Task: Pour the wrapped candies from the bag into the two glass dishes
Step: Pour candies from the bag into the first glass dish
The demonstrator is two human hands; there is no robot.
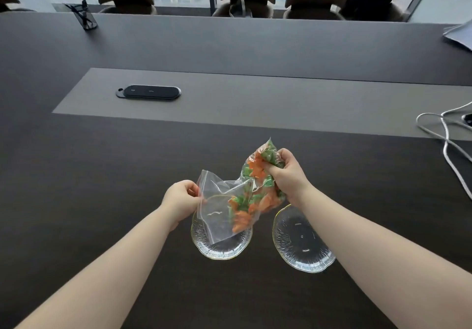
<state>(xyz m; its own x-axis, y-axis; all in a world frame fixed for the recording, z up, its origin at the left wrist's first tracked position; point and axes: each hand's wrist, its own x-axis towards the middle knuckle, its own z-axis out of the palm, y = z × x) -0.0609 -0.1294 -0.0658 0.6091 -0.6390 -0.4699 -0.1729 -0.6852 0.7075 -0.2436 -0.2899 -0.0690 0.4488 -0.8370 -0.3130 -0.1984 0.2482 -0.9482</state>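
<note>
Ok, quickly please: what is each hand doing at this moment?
Left hand: closed, pinching the open end of the bag.
Right hand: closed, gripping the bag's candy-filled end, raised above the dishes.

body: two bare forearms | hands [178,198]: bare, no rings | sleeves: none visible

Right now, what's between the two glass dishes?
In the head view, only bare dark table separates the left dish from the right dish; the candy bag hangs above.
</note>
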